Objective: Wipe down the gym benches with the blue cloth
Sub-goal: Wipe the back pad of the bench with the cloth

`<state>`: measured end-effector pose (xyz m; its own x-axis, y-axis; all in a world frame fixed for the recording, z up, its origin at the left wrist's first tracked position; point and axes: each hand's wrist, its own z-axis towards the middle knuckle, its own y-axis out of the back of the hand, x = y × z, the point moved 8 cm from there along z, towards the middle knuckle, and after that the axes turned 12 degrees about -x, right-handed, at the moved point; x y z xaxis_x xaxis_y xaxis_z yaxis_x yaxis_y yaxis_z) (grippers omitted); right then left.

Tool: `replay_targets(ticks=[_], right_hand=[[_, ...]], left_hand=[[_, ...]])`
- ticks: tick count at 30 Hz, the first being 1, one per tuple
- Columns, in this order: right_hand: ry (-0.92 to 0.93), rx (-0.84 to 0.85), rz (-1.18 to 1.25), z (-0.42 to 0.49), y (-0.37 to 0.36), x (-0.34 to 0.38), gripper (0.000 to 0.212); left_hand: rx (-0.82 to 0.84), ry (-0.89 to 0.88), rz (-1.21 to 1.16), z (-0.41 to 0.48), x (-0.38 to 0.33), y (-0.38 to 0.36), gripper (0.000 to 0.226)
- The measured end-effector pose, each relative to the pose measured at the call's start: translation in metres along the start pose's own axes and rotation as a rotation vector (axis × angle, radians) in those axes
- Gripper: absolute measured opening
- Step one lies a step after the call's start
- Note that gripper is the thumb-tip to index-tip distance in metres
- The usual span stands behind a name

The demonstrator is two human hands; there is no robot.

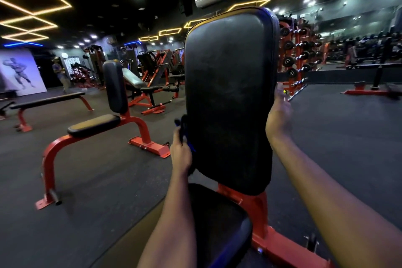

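Observation:
An upright black backrest pad (pixel 230 98) on a red-framed seat bench stands right in front of me, with its black seat pad (pixel 219 222) below. My left hand (pixel 180 152) grips the blue cloth (pixel 183 128) against the pad's left edge; only a dark bunch and a blue strip of it show. My right hand (pixel 279 115) rests on the pad's right edge, its fingers reaching behind the pad and mostly hidden.
A second red seat bench (pixel 102 126) stands to the left, a flat bench (pixel 47 100) beyond it, and an incline bench (pixel 141 87) further back. A dumbbell rack (pixel 298 56) is at right. A person (pixel 59 74) stands far left. Dark rubber floor surrounds the benches.

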<state>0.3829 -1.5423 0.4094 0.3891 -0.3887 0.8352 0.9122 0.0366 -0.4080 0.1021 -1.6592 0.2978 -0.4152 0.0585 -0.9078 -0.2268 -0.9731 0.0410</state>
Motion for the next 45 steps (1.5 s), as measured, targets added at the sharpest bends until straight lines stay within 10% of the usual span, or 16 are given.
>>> replay_targets(ticks=[11, 16, 19, 24, 27, 33, 41, 45], right_hand=[[0.054, -0.096, -0.242, -0.001, 0.008, 0.002, 0.062], [0.551, -0.305, -0.475, -0.031, 0.027, 0.047, 0.015], [0.701, -0.050, -0.332, -0.089, 0.014, 0.057, 0.009], [-0.088, 0.322, -0.557, -0.147, 0.008, -0.041, 0.045], [-0.570, 0.561, -0.126, -0.191, -0.006, -0.070, 0.070], [-0.217, 0.224, 0.022, -0.133, 0.011, 0.014, 0.017], [0.403, -0.346, -0.553, -0.038, 0.054, 0.193, 0.044], [0.567, -0.353, -0.842, 0.002, 0.014, 0.227, 0.035]], left_hand=[[0.010, 0.096, 0.125, -0.047, 0.010, 0.021, 0.051], [0.077, -0.015, 0.027, -0.050, -0.041, 0.055, 0.039], [0.186, -0.081, -0.029, -0.061, -0.072, 0.074, 0.029], [0.432, -0.065, -0.316, -0.085, -0.120, 0.101, 0.025], [0.504, -0.069, -0.314, -0.092, -0.124, 0.097, 0.021], [0.521, -0.093, -0.034, -0.069, -0.104, 0.064, 0.011], [0.206, -0.293, 0.005, 0.004, -0.144, 0.049, 0.016], [0.157, -0.304, 0.013, 0.048, -0.150, 0.033, 0.032]])
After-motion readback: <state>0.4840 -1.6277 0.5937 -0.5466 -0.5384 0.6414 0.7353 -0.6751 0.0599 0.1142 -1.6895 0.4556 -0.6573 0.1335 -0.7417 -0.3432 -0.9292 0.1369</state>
